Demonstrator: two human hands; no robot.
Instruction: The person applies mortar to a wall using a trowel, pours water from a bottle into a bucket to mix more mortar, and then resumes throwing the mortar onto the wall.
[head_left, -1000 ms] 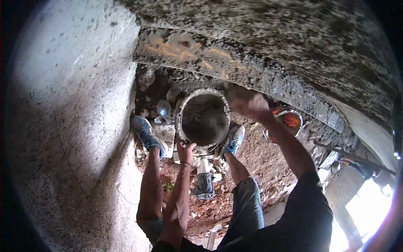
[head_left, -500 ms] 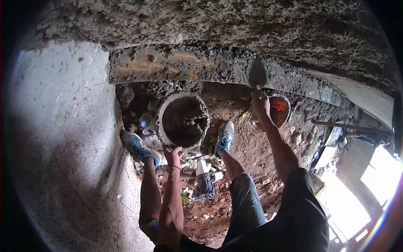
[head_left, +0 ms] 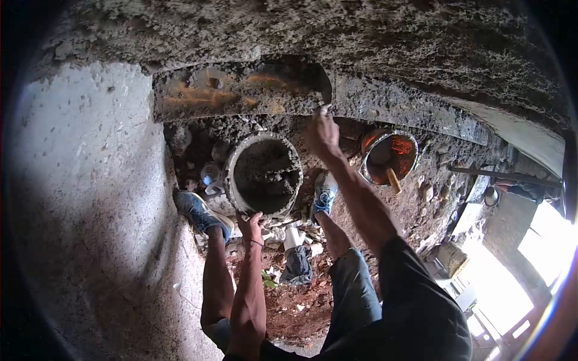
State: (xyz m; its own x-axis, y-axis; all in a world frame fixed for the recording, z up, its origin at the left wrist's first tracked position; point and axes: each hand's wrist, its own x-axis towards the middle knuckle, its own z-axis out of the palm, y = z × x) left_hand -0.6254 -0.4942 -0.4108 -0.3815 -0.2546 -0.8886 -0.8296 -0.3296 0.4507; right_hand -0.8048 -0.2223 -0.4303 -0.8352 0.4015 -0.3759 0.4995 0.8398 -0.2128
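My right hand (head_left: 324, 135) is wrapped around a trowel (head_left: 326, 90), whose dark, blurred blade lies over a mortar-smeared board (head_left: 211, 99) below the rough wall. Lower down, my left hand (head_left: 250, 225) grips the near rim of a round bucket (head_left: 230, 174). Wet grey mortar (head_left: 265, 174) fills part of that bucket. To the right of it stands a smaller orange-lined bucket (head_left: 411, 144), with a wooden handle (head_left: 394, 180) sticking out over its rim.
A rough, mortar-covered wall (head_left: 301, 30) runs across the top. On the left is a pale plastered wall (head_left: 90, 180). My shoes straddle the mortar bucket. Rubble and a dark bag (head_left: 297, 265) lie on the earth floor; a plastic bottle (head_left: 210, 174) is beside the bucket.
My right hand has swung left with the trowel, from above the orange bucket to the board's middle, uncovering the wooden handle there. My left hand stays at the bucket rim.
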